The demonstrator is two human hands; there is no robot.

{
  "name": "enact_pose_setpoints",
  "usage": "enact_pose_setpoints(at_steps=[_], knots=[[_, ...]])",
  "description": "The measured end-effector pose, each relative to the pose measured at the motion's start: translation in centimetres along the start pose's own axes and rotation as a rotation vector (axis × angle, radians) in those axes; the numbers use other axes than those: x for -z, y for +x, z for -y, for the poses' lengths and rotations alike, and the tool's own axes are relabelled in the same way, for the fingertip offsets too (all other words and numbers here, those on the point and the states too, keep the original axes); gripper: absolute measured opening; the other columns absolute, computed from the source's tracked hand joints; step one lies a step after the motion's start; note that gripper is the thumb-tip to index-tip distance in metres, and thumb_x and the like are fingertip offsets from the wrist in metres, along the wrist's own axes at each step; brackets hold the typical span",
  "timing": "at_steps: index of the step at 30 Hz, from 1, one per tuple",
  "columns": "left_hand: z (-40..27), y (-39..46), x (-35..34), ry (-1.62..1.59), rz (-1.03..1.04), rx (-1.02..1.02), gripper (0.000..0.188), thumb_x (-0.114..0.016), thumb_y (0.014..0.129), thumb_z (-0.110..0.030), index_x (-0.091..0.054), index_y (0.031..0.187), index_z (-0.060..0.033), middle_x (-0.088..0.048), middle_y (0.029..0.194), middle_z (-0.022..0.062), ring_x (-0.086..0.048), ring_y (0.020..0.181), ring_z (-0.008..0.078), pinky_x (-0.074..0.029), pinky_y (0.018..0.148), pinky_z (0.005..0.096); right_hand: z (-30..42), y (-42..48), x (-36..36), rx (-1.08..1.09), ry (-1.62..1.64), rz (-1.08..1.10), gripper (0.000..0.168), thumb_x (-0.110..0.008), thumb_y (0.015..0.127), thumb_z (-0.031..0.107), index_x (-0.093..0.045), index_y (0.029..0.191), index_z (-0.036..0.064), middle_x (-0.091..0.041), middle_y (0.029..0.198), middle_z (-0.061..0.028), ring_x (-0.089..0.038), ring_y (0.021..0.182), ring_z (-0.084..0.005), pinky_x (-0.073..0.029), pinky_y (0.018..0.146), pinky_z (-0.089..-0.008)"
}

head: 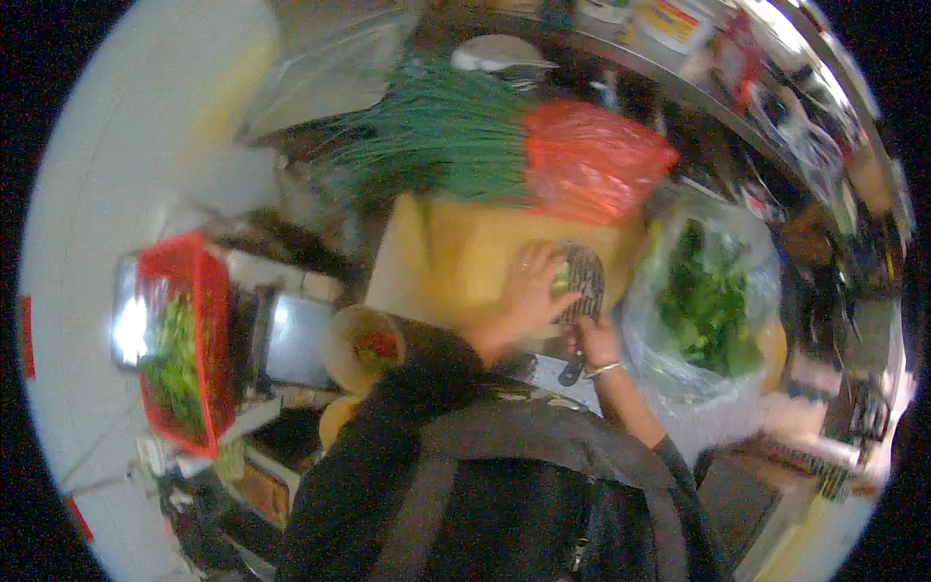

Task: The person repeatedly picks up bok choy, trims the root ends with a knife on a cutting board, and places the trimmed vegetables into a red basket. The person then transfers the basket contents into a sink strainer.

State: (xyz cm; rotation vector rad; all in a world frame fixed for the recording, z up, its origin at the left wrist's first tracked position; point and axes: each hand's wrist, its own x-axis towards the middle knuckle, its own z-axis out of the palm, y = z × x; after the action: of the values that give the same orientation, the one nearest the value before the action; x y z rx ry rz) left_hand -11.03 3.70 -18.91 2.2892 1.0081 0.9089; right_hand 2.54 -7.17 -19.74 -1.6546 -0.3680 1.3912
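My right hand (596,340) grips the dark handle of a broad knife (584,280), whose blade looks dark and patterned. Against the blade's left side, my left hand (534,291) has its fingers and thumb around a small pale green piece of vegetable (561,278), blurred by motion. Both hands are over the near right part of a yellowish cutting board (473,240). Long thin green stalks (451,131) lie across the board's far side, their right end beside a red plastic bag (593,164). To the right, leafy greens (709,298) sit in a clear plastic bag.
At the left stands a red plastic basket (207,349) of greens, with a round container (334,349) of chopped red and green food nearer my left sleeve. A metal shelf edge (676,87) curves across the upper right, with containers and bags on it. A white lid-like object (502,52) lies beyond the stalks.
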Motion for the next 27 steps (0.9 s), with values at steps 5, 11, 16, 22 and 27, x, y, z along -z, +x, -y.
enact_pose_setpoints(at_steps=[5, 11, 16, 22, 27], knots=[[-0.5, -2.4, 0.9, -0.125, -0.142, 0.302, 0.052, -0.069, 0.071, -0.026, -0.052, 0.116, -0.0049, -0.045, 0.124, 0.0172, -0.04, 0.116, 0.0382, -0.031, 0.099, 0.0492, 1.0, -0.8, -5.0, 0.064, -0.102, 0.211, 0.01, -0.057, 0.082, 0.012, -0.052, 0.087, 0.005, -0.055, 0.062, -0.0051, -0.05, 0.045, -0.0137, -0.04, 0.039, -0.0263], [2.8, -10.1, 8.8, -0.02, -0.567, 0.414, 0.048, -0.068, 0.072, -0.019, -0.053, 0.115, -0.0067, -0.048, 0.119, 0.016, -0.043, 0.112, 0.037, -0.036, 0.096, 0.0438, 0.8, -3.5, -13.6, 0.13, -0.339, 0.645, 0.012, -0.059, 0.083, 0.016, -0.055, 0.086, 0.005, -0.056, 0.063, -0.0035, -0.05, 0.048, -0.0114, -0.039, 0.042, -0.0255], [7.8, -18.6, 14.3, 0.293, -0.777, 0.664, 0.052, -0.067, 0.072, -0.021, -0.05, 0.118, -0.0024, -0.048, 0.121, 0.0199, -0.044, 0.112, 0.0382, -0.035, 0.097, 0.0455, -1.7, -5.9, -19.9, 0.228, -0.625, 0.738, 0.016, -0.06, 0.085, 0.015, -0.052, 0.09, 0.002, -0.056, 0.065, -0.0045, -0.051, 0.048, -0.013, -0.04, 0.042, -0.0275], [12.4, -28.1, 23.6, 0.731, -0.809, 0.87, 0.051, -0.067, 0.069, -0.014, -0.05, 0.117, -0.0023, -0.043, 0.128, 0.0214, -0.034, 0.123, 0.0415, -0.028, 0.102, 0.0501, 2.6, -7.5, -19.4, 0.193, -0.595, 0.486, 0.027, -0.06, 0.085, 0.021, -0.056, 0.105, 0.003, -0.053, 0.065, 0.0002, -0.047, 0.051, -0.0094, -0.04, 0.046, -0.0255], [10.6, -25.6, 38.5, 1.003, -0.937, 0.634, 0.047, -0.066, 0.069, -0.013, -0.053, 0.112, -0.0004, -0.046, 0.124, 0.0237, -0.039, 0.119, 0.0418, -0.028, 0.102, 0.0505, 4.3, -2.5, -10.4, 0.774, -0.754, 0.106, 0.035, -0.06, 0.084, 0.021, -0.055, 0.114, 0.005, -0.06, 0.081, -0.006, -0.056, 0.063, -0.0186, -0.047, 0.056, -0.0327]])
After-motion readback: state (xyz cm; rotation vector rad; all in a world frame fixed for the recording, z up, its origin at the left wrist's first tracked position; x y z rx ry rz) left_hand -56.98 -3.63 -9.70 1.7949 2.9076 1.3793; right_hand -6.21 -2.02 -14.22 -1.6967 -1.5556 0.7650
